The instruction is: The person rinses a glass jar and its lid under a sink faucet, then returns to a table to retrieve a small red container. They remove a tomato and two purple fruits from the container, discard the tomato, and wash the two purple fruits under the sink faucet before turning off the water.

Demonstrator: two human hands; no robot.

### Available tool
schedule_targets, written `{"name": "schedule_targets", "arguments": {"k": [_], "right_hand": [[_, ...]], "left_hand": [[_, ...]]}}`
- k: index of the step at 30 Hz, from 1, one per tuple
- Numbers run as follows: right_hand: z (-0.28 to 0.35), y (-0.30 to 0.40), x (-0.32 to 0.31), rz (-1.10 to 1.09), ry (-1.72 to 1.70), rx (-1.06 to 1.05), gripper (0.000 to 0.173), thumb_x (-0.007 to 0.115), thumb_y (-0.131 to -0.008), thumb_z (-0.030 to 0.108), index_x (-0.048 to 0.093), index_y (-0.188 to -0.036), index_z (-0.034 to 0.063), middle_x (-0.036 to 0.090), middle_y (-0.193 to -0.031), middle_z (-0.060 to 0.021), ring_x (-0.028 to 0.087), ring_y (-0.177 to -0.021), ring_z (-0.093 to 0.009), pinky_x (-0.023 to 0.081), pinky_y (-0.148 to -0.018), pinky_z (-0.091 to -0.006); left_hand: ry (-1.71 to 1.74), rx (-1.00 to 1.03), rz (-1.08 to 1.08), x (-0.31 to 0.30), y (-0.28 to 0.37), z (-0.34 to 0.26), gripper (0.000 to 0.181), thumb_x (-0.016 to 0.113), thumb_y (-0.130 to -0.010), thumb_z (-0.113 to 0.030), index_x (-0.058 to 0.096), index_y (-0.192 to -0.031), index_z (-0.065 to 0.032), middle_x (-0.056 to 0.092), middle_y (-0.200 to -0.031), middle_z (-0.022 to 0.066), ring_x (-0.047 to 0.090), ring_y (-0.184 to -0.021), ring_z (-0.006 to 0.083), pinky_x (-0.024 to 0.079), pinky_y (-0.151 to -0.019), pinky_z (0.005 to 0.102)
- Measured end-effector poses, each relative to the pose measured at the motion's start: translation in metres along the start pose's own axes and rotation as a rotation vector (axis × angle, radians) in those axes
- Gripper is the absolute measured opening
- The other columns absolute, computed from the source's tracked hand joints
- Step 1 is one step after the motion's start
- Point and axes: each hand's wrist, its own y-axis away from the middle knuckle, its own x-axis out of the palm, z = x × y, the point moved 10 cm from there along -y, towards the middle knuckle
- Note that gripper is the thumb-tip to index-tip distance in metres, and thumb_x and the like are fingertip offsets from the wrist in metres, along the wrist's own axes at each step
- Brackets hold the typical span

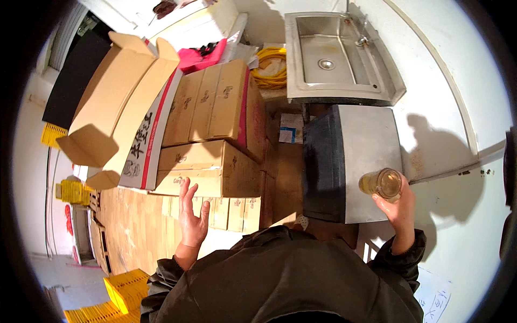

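Observation:
My right hand (398,206) is closed around a clear glass jar (381,184) with pale yellowish contents. The jar is tilted on its side over the grey top of a dark cabinet (365,137); whether it touches that top I cannot tell. My left hand (193,222) is raised with its fingers apart and holds nothing. Beyond it stand stacked brown cardboard cartons (194,167), and an opened carton with raised flaps (117,93) lies to their left.
A stainless steel sink (335,60) adjoins the far side of the cabinet. A coiled yellow hose (272,76) lies left of the sink. The white wall (448,133) runs along the right. Yellow plastic crates (127,288) stand at the lower left.

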Motion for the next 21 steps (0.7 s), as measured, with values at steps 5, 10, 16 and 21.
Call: {"name": "schedule_targets", "arguments": {"k": [5, 10, 16, 21], "right_hand": [[0.017, 0.011, 0.027, 0.052, 0.17, 0.017, 0.051, 0.074, -0.06, 0.01, 0.051, -0.105, -0.0002, 0.061, -0.092, -0.0129, 0.06, -0.088, -0.022, 0.046, -0.077, -0.0308], [0.045, 0.037, 0.06, 0.109, 0.113, -0.139, 0.046, 0.073, -0.061, 0.009, 0.053, -0.101, -0.0008, 0.062, -0.089, -0.0117, 0.061, -0.084, -0.021, 0.046, -0.075, -0.0302], [0.092, 0.087, 0.123, 0.151, 0.193, -0.216, 0.042, 0.071, -0.065, 0.01, 0.053, -0.101, -0.0013, 0.061, -0.089, -0.0106, 0.059, -0.081, -0.017, 0.046, -0.072, -0.0295], [0.127, 0.137, 0.199, 0.391, 0.059, -0.207, 0.038, 0.066, -0.072, 0.011, 0.052, -0.106, 0.0006, 0.058, -0.095, -0.0052, 0.054, -0.086, -0.012, 0.042, -0.078, -0.0272]], "left_hand": [[0.003, -0.018, -0.027, -0.015, 0.027, 0.013, 0.039, 0.054, -0.083, -0.015, 0.041, -0.117, 0.0005, 0.029, -0.134, 0.0202, 0.03, -0.123, 0.0358, 0.028, -0.099, 0.0411], [0.054, -0.114, -0.084, -0.037, 0.089, 0.046, 0.041, 0.058, -0.08, -0.013, 0.043, -0.117, -0.0029, 0.03, -0.134, 0.0192, 0.032, -0.122, 0.0355, 0.03, -0.098, 0.0403], [0.115, -0.411, -0.336, -0.103, 0.243, 0.13, 0.04, 0.058, -0.078, -0.007, 0.044, -0.115, -0.0024, 0.03, -0.134, 0.0179, 0.036, -0.12, 0.0337, 0.035, -0.095, 0.0378], [0.15, -0.729, -0.553, -0.148, 0.41, 0.178, 0.04, 0.057, -0.078, -0.005, 0.045, -0.115, -0.0029, 0.028, -0.135, 0.0166, 0.039, -0.119, 0.0318, 0.036, -0.095, 0.0372]]}}
